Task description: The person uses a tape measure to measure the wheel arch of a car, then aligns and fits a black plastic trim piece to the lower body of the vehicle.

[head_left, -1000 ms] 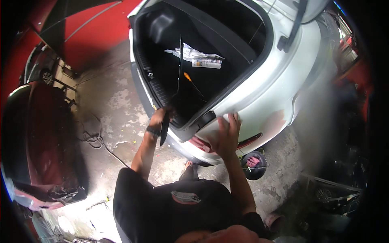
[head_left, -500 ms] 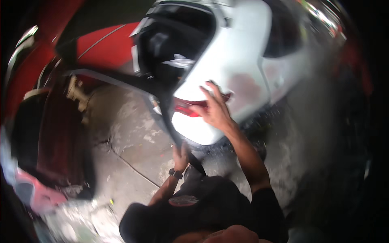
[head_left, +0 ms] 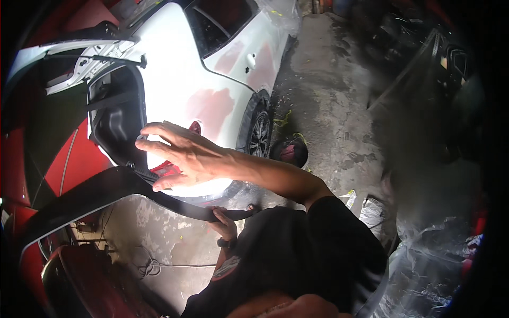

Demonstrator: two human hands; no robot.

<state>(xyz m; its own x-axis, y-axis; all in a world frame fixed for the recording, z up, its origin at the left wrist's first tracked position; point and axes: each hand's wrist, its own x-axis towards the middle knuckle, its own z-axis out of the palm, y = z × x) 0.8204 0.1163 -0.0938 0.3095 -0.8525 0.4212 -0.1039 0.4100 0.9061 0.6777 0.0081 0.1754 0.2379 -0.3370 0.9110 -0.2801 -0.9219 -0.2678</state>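
Note:
My left hand (head_left: 224,226), wearing a black watch, is closed round a long, curved black trim strip (head_left: 101,192), low beside my torso. The strip arcs away to the left. My right hand (head_left: 175,158) is raised with fingers spread, over the rear corner of a white car (head_left: 169,74) at its red tail light (head_left: 195,127); whether it touches the car I cannot tell. Behind it are the open trunk (head_left: 114,124) and the raised tailgate (head_left: 85,66). Pink patches (head_left: 209,111) mark the car's white paint.
A black bucket (head_left: 299,159) with pink cloth stands by the rear wheel (head_left: 259,135). A red car (head_left: 69,156) and a dark maroon panel (head_left: 74,281) are at the left. A cable (head_left: 159,267) lies on the concrete floor. Plastic-covered items (head_left: 421,265) line the right side.
My view has turned toward the car's side. The black strip has swung out to the left in my left hand. My right arm now reaches leftward across the view.

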